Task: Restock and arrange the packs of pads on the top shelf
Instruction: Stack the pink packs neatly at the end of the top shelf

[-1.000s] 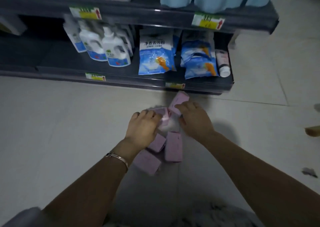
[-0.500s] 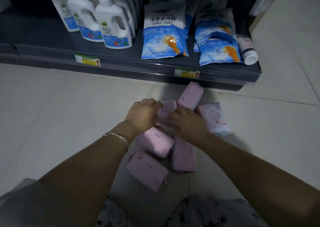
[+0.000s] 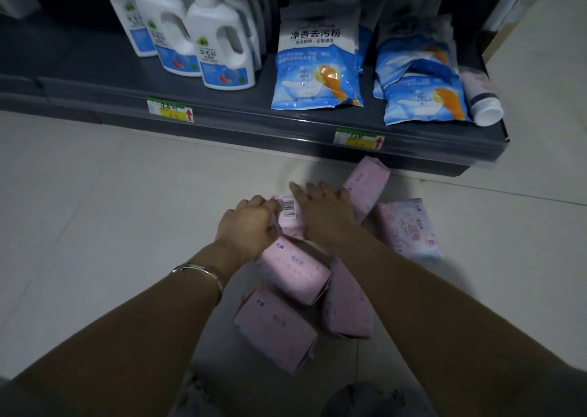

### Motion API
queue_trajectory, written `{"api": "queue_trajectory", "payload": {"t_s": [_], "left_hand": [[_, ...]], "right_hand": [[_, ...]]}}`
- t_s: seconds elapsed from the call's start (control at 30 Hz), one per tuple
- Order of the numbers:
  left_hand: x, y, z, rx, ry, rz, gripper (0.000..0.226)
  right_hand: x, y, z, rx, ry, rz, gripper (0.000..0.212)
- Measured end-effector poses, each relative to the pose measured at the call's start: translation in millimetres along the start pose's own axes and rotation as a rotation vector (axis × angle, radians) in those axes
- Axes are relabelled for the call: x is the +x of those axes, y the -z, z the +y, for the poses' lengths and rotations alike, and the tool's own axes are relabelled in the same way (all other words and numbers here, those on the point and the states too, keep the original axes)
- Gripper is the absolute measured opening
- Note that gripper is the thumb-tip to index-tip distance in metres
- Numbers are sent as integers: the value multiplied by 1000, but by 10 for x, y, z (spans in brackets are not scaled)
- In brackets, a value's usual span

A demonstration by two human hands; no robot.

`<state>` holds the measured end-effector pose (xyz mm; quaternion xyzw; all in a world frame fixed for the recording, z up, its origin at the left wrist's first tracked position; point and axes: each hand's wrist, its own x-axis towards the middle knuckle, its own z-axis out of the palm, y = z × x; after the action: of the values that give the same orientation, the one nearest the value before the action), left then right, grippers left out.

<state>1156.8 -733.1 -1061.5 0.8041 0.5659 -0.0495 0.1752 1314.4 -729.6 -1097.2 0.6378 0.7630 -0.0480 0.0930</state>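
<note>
Several pink packs of pads lie in a heap on the pale floor in front of a low dark shelf. One pack with a barcode (image 3: 289,211) sits between my two hands. My left hand (image 3: 246,229) grips its left side with curled fingers. My right hand (image 3: 324,208) lies over its right side with fingers stretched forward. Another pink pack (image 3: 293,269) lies just below the hands, one (image 3: 274,327) nearest me, and one (image 3: 347,305) under my right forearm. A further pack (image 3: 368,178) leans toward the shelf, and a paler patterned pack (image 3: 409,227) lies at the right.
The bottom shelf (image 3: 254,121) holds white detergent bottles (image 3: 222,41), blue powder bags (image 3: 317,67) and a lying white bottle (image 3: 481,99). Yellow price tags (image 3: 359,138) line its edge. Bare tiled floor (image 3: 95,210) spreads to the left and right.
The view has tilted down and closer to the packs. The barcode pack now shows between my hands, and my right hand's fingers have stretched forward over it.
</note>
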Motion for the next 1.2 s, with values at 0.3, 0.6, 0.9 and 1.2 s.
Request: {"api": "queue_trajectory", "payload": {"t_s": [0.3,0.6,0.9,1.2], "left_hand": [[187,80,61,-1043,481,131,33],[69,389,218,-1695,547,-323,37],[66,518,302,-1843,384,-59,39],[29,547,371,-1478,256,-84,32]], "right_hand": [[-116,104,104,137,24,271,57],[-284,195,357,256,242,747,59],[-377,587,379,1101,-237,227,52],[-313,779,350,1886,-417,-18,50]]}}
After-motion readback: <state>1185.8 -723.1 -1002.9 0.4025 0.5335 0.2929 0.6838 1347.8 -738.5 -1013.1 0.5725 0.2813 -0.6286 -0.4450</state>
